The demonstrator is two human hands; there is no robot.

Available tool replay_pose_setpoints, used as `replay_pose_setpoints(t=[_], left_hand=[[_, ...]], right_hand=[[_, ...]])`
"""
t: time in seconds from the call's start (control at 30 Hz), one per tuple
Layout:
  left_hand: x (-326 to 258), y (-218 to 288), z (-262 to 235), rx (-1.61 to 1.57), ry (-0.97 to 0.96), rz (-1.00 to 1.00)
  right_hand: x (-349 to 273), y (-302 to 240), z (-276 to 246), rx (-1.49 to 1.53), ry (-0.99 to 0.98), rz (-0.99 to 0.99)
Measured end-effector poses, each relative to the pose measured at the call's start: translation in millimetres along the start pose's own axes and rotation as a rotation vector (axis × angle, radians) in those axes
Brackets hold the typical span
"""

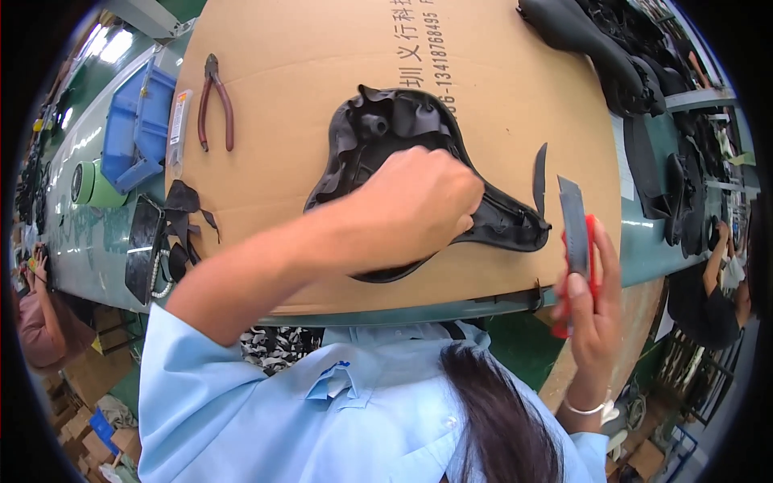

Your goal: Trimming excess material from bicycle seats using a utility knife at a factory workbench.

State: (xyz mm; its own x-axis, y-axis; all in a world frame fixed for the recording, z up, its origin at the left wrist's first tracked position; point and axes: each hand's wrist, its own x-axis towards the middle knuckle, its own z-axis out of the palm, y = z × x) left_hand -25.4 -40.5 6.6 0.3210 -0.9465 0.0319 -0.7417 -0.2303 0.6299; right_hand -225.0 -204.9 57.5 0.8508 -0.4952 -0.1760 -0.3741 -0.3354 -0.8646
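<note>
A black bicycle saddle (509, 229) lies underside up on the cardboard sheet, its wide end far left and its narrow nose pointing right. Its rim and the folds of its cover show around the inner shell. Over the middle of the saddle is my left hand (427, 197), closed in a fist; what its fingers hold, if anything, is hidden. My right hand (592, 310) grips a red utility knife (573, 225) right of the saddle, its wide blade out and pointing away from me. Beyond the saddle's nose lies a thin black offcut strip (540, 179).
Cardboard (274, 48) covers the green table. Red-handled pliers (215, 101) lie far left, beside a blue bin (141, 121), a green roll (97, 185) and black scraps (183, 211). More black saddles (580, 40) are piled at the far right. Other people work at both sides.
</note>
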Motion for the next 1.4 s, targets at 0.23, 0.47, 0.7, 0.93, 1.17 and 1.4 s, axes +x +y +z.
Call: replay_pose_setpoints(t=[0.23,0.47,0.7,0.93,1.17,1.4], left_hand=[[16.0,-11.5,-10.0,-0.500,-0.006,-0.122],[16.4,-22.3,-1.1,-1.100,0.096,-0.189],[15.1,-28.1,-23.0,-0.604,0.494,0.161],[-41.2,-28.8,-26.4,-0.243,0.556,-0.280],[-52.2,39.6,-10.0,-0.610,0.535,-0.426],[-45.9,26.1,13.2,-0.114,0.439,-0.484]], right_hand=[[-13.5,-12.1,56.3,0.486,-0.257,0.415],[-23.3,-33.9,60.6,0.176,-0.400,0.311],[-24.7,-20.9,42.8,0.402,-0.198,0.299],[41.5,17.8,92.2,0.100,0.002,-0.230],[97.1,-7.2,74.7,0.145,-0.338,-0.310],[50.1,7.2,31.1,-0.220,-0.067,-0.435]])
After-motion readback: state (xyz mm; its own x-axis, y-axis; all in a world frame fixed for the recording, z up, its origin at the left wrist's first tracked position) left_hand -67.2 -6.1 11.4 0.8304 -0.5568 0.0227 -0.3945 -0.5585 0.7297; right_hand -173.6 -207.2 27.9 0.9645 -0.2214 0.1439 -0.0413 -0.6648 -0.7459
